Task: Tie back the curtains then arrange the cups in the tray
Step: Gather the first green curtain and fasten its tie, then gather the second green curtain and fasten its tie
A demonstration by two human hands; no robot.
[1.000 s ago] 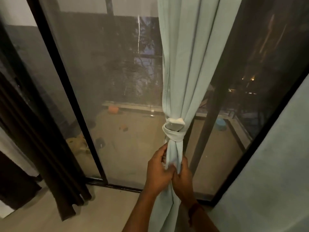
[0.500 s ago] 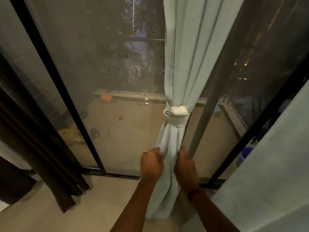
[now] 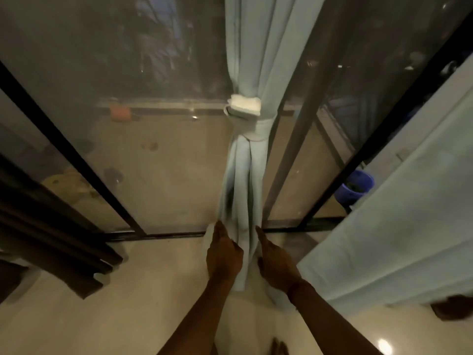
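Two bare hands flank the lower tail of the pale blue-green fabric curtain (image 3: 243, 175). The left hand (image 3: 224, 252) lies against its left edge and the right hand (image 3: 275, 262) against its right edge. Both touch the cloth with fingers stretched straight, and neither curls round it. The curtain hangs in front of the black-framed glass sliding door (image 3: 153, 149). Its long axis is vertical, running from the top of the view down to a hem between the wrists. Well above the hands, a matching fabric tie-back (image 3: 256, 124) with a white fuzzy patch cinches it into a narrow bundle. Below the tie, the cloth falls in tight, dark-creased pleats that widen slightly at the hands.
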